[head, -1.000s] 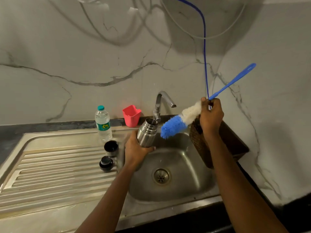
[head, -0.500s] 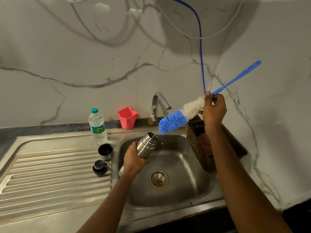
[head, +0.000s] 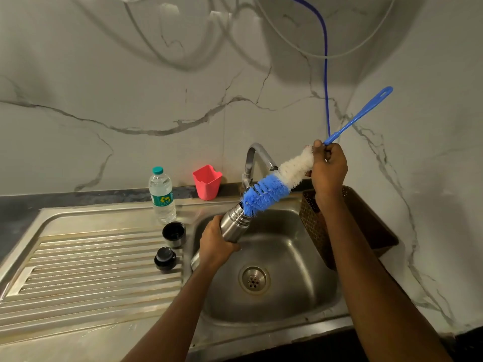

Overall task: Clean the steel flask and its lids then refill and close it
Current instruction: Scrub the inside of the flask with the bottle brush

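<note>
My left hand grips the steel flask, tilted over the sink basin with its open mouth pointing up and to the right. My right hand holds a long bottle brush where the white bristles meet the blue handle. The brush's blue bristle tip touches the flask's mouth. Two flask lids stand on the drainboard: an open black cup lid and a black stopper in front of it.
A tap arches over the basin behind the brush. A plastic water bottle and a pink cup stand at the back edge. A brown woven basket sits to the right of the basin. The ribbed drainboard lies left.
The brush head has come down and left until its blue tip meets the flask's mouth. My left hand still holds the flask tilted over the basin.
</note>
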